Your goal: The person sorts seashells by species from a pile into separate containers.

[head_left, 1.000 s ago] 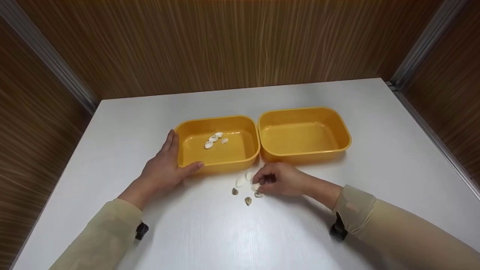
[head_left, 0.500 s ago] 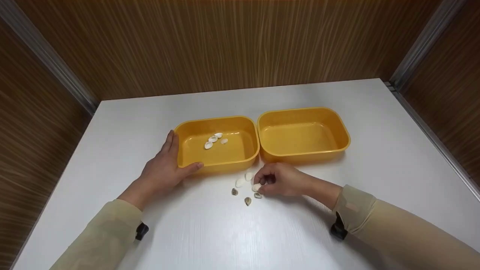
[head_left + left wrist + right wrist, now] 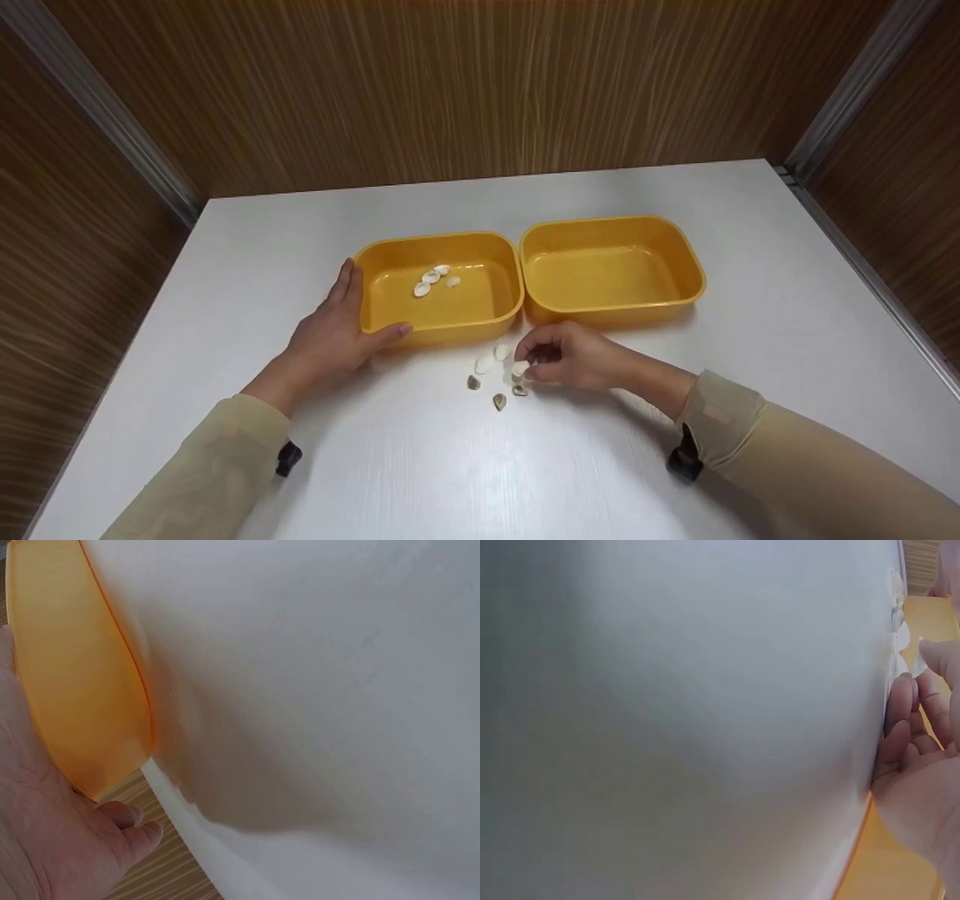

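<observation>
In the head view my left hand (image 3: 330, 334) rests against the near left corner of the left yellow bin (image 3: 450, 330), fingers straight along its side and thumb at the front rim. Several white shells (image 3: 431, 277) lie inside this bin. My right hand (image 3: 576, 355) pinches a white shell (image 3: 520, 368) between thumb and fingers, just over the table; the right wrist view also has this shell (image 3: 919, 660) at the fingertips. Beside it on the table are two white shells (image 3: 484, 364) and several small dark shells (image 3: 499, 402).
A second yellow bin (image 3: 611, 279) with a bare floor stands to the right, side by side with the left one. The white table (image 3: 420, 465) ends at a wood-grain panel (image 3: 480, 90) at the back, with more panels at both sides.
My right hand has raised the pinched white shell slightly off the table and tilted it. The left hand stays at the bin's corner. The whole head view shifts slightly.
</observation>
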Motion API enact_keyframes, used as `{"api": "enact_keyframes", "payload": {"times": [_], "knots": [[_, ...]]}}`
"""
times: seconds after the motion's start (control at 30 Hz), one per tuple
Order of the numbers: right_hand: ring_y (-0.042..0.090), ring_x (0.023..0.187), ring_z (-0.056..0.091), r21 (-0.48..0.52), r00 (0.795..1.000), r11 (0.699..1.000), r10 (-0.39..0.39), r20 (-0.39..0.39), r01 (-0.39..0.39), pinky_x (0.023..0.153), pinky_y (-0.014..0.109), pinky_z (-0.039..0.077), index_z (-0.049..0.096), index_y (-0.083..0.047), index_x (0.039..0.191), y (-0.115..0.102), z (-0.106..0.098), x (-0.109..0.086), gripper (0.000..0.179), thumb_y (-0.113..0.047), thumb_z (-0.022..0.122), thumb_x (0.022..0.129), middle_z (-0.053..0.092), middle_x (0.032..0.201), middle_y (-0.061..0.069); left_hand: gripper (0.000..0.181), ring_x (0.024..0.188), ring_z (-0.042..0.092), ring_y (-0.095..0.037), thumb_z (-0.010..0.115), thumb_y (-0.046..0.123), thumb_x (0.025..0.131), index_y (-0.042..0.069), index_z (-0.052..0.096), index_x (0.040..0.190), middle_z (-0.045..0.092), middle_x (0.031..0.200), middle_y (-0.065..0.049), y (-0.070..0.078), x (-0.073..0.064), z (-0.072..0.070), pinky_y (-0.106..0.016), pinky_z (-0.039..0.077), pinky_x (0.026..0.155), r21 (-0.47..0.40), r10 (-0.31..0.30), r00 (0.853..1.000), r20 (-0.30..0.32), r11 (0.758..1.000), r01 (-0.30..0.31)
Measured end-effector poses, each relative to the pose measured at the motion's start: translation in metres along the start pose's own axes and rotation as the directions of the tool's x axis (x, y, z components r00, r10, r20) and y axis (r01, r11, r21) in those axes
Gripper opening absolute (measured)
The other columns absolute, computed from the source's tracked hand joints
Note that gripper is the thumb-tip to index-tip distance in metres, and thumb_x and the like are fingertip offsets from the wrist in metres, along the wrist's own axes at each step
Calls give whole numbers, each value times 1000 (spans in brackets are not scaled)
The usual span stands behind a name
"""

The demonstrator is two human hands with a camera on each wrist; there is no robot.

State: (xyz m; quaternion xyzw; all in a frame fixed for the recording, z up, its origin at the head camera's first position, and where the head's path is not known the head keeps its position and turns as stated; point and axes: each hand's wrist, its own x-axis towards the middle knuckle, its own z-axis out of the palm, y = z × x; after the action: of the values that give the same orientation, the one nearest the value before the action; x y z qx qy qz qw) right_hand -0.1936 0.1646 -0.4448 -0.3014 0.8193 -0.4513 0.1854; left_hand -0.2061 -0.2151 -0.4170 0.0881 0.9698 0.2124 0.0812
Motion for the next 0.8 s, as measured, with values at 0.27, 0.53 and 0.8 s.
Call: {"api": "enact_keyframes", "payload": {"times": [0.27, 0.53, 0.8], "knots": [[17, 80, 57, -10, 1000, 1000, -10, -1, 10, 70, 23, 47, 76, -7, 110, -17, -12, -2, 16, -4, 77, 94, 67, 90, 0, 132, 156, 26, -47, 52, 88, 89, 3, -10, 168, -12, 177, -11, 1, -1, 0, -64, 34, 118, -11, 2, 1000, -3, 1000, -2], [20, 89, 62, -65, 989, 988, -141, -37, 139, 76, 30, 50, 75, -9, 113, -53, -33, 5, 16, -7, 75, 97, 72, 102, 3, 136, 157, 25, -44, 50, 94, 84, 4, -9, 168, -12, 177, -10, 1, -2, -1, -60, 32, 121, -16, -2, 1000, -2, 1000, 2], [18, 93, 62, -127, 978, 979, -176, -113, 161, 79, 32, 47, 77, -10, 111, -78, -49, 30, 18, -5, 75, 95, 71, 100, -2, 132, 156, 27, -45, 53, 88, 88, 5, -10, 169, -12, 178, -9, -2, -4, -3, -63, 35, 118, -18, -10, 1000, -3, 1000, 10]]}}
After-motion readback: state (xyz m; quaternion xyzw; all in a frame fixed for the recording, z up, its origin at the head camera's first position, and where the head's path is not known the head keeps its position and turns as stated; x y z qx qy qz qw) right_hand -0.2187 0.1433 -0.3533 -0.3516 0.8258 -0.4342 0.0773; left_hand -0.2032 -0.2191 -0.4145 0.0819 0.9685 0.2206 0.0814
